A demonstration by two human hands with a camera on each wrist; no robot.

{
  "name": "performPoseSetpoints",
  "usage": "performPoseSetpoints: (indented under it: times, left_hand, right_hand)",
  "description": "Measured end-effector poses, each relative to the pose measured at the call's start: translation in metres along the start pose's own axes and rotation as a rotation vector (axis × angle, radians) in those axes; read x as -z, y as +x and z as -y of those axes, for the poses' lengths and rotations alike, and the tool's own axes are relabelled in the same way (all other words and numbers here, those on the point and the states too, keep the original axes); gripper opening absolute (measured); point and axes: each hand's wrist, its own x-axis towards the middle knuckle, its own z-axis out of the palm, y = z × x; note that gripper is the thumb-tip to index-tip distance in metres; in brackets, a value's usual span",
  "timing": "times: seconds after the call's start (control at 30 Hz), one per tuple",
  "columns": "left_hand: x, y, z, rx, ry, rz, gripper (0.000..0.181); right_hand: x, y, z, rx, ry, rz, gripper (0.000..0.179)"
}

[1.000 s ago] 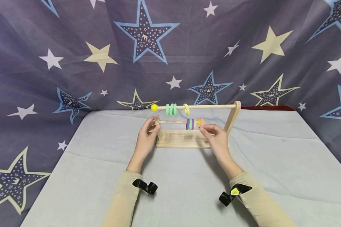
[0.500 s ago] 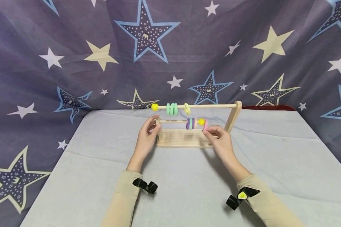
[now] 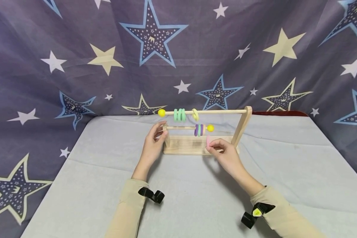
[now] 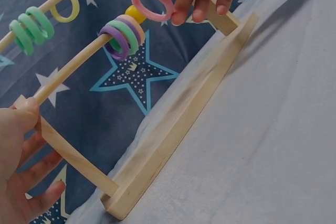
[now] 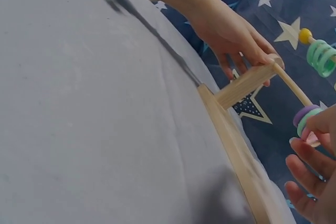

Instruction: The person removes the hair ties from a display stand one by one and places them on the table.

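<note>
Post [image 4: 79, 154] gripped, left hand [image 3: 153, 142]; pink ring [image 3: 208, 141] pinched, right hand [image 3: 226, 154], off rod's beaded end [image 3: 210, 128]

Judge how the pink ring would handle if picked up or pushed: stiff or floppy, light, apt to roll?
The pink ring is probably stiff: its rounded outline shows no sag, though the right hand pinches only its edge. It is likely fairly light, being a slim band around a wide opening. Pushed on edge, it might roll, given its curved rim.

The held ring [image 3: 208, 141] is pink, the balls [image 3: 210, 128] yellow, the cloth [image 3: 190, 188] pale grey, the backdrop [image 3: 196, 53] star-patterned.
</note>
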Motion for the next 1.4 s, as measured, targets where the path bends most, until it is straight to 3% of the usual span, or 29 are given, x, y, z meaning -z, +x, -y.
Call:
performPoseSetpoints:
  times: [0.27,0.5,0.87,1.4]
  left_hand:
    - [0.010,-0.002,0.000,0.018,0.011,-0.025,0.042]
    - [0.007,-0.001,-0.002,0.007,0.001,-0.017,0.042]
    - [0.000,0.000,-0.002,-0.002,0.006,-0.012,0.040]
    - [-0.002,0.001,0.001,-0.012,-0.002,0.000,0.041]
  right_hand:
    - [-0.022,0.000,0.012,0.089,-0.031,0.111,0.005]
    - [-0.036,0.001,0.015,0.135,-0.098,0.181,0.006]
    - [-0.053,0.003,0.020,0.105,-0.155,0.400,0.005]
    - [-0.068,0.012,0.016,0.276,-0.459,0.447,0.012]
